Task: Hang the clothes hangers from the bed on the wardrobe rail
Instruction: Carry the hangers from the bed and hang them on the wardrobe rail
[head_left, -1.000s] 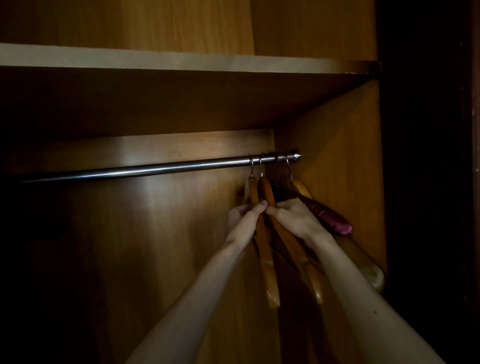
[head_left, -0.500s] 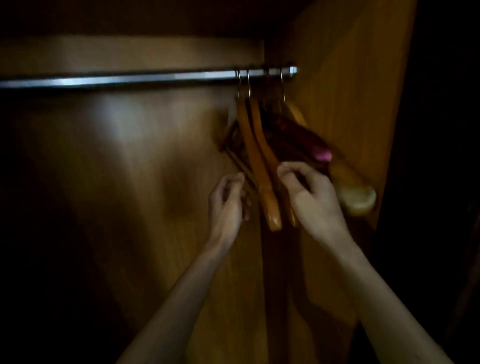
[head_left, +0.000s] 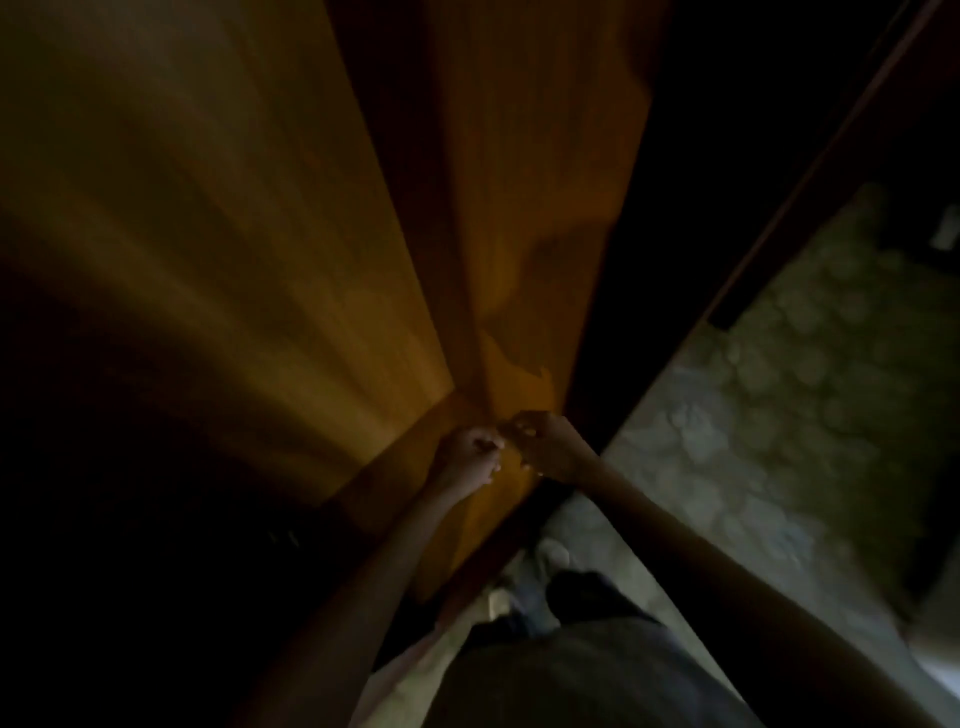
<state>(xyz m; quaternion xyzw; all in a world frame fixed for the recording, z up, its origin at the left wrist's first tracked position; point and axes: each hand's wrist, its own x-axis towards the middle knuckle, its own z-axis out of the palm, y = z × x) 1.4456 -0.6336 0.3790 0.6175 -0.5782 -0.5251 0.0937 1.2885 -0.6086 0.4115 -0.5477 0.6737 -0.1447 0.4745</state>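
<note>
The view has dropped to the lower part of the wooden wardrobe (head_left: 249, 249), dark and blurred. The rail and the hangers lie outside the frame. My left hand (head_left: 470, 460) and my right hand (head_left: 550, 447) hover close together in front of the wardrobe's lower right corner. Their fingers are loosely curled, with nothing seen in either hand. Both forearms reach in from the bottom of the frame.
The wardrobe's right side panel (head_left: 545, 182) runs up the middle, its dark front edge just right of my hands. A pale patterned floor (head_left: 779, 415) lies to the right. My trousers (head_left: 571, 675) and a shoe (head_left: 553, 553) show below the hands.
Both hands have let go of the hung hangers and dropped away from the rail. The camera has swung sharply down, so rail and hangers have left the view.
</note>
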